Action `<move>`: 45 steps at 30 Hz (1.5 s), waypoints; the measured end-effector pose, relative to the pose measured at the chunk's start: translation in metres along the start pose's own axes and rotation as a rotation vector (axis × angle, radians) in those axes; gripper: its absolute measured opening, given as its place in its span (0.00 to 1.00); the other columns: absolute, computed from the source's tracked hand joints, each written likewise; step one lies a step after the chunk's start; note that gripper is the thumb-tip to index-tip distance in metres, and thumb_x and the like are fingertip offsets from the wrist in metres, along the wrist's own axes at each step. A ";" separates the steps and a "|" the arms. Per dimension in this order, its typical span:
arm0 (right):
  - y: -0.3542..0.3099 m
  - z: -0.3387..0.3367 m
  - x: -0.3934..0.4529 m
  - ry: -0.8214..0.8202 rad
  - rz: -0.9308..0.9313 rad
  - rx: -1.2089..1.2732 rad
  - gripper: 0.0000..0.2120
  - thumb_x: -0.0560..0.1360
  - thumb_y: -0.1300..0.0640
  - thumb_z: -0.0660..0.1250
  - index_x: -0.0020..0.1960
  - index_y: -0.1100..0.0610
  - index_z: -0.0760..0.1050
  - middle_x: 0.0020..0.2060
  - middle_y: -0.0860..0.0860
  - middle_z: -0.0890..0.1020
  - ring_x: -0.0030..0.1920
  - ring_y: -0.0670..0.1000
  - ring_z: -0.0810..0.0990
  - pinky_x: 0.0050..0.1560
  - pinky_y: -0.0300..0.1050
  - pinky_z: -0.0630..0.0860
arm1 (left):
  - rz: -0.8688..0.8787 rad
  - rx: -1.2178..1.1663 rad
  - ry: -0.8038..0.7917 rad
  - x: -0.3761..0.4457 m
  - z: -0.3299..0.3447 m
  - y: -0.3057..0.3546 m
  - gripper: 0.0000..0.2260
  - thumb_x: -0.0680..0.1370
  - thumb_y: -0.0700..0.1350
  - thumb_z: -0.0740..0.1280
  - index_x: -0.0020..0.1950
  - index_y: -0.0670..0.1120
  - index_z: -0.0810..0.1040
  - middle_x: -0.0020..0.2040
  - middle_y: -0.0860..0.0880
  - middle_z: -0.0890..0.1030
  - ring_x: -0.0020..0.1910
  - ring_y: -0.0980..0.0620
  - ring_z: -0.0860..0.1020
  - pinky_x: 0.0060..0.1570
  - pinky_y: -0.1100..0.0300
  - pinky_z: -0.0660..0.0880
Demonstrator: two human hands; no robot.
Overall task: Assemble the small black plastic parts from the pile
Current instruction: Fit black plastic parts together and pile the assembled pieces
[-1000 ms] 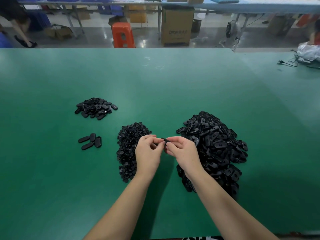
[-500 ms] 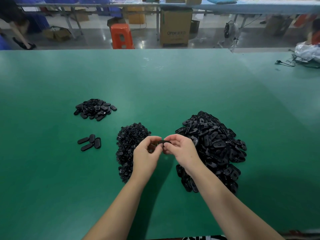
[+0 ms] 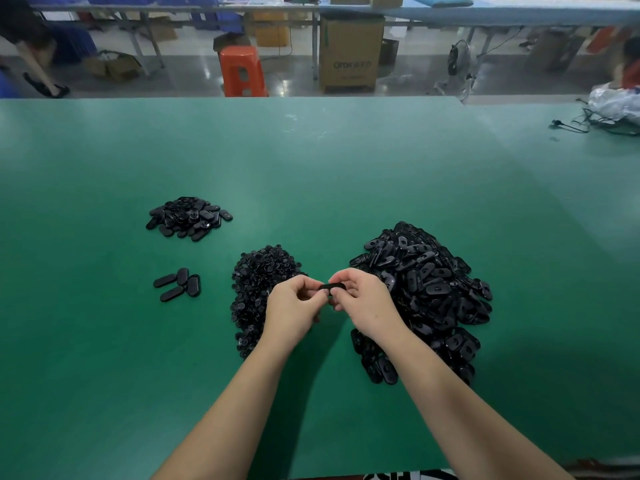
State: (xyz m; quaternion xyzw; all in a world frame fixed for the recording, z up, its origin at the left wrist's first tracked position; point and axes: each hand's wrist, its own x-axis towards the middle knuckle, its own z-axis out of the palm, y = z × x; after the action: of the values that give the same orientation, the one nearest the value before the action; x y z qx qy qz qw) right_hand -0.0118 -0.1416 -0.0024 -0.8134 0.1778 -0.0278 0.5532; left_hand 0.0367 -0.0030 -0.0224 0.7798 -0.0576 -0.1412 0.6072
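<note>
Left hand [image 3: 294, 311] and right hand [image 3: 363, 303] both pinch 1 black part [image 3: 331, 288]. Loose piles [image 3: 429, 292] lie on the green table [image 3: 311, 168]

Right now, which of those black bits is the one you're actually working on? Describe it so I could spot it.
Start at the green table and find the largest heap of oval parts on the right. Just left of it, the left hand and the right hand meet above the table. The single oval piece pinched between their fingertips is it: the only part lifted off the table.
</note>
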 end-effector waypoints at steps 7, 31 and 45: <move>-0.002 0.002 0.002 0.003 0.006 -0.058 0.09 0.78 0.66 0.67 0.46 0.51 0.77 0.39 0.51 0.84 0.31 0.43 0.81 0.43 0.40 0.82 | -0.039 -0.005 -0.012 -0.002 0.002 0.001 0.03 0.75 0.37 0.73 0.42 0.43 0.82 0.29 0.52 0.80 0.27 0.53 0.78 0.24 0.66 0.72; 0.006 0.008 0.007 0.056 0.060 0.115 0.04 0.76 0.63 0.71 0.50 0.56 0.80 0.41 0.55 0.85 0.41 0.51 0.87 0.48 0.47 0.84 | 0.015 -0.081 0.039 -0.004 -0.004 -0.001 0.06 0.79 0.40 0.71 0.42 0.47 0.85 0.36 0.45 0.84 0.29 0.48 0.82 0.27 0.65 0.74; 0.001 0.005 0.006 0.032 -0.103 -0.152 0.11 0.80 0.63 0.63 0.59 0.54 0.78 0.47 0.49 0.86 0.45 0.46 0.85 0.54 0.48 0.82 | 0.159 0.279 0.057 0.006 -0.014 -0.006 0.04 0.76 0.49 0.74 0.41 0.53 0.83 0.35 0.55 0.82 0.33 0.61 0.77 0.37 0.66 0.72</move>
State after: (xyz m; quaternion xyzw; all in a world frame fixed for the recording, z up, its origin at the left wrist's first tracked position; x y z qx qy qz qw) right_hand -0.0049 -0.1392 -0.0060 -0.8605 0.1463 -0.0556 0.4848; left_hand 0.0458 0.0097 -0.0256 0.8532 -0.1209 -0.0611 0.5036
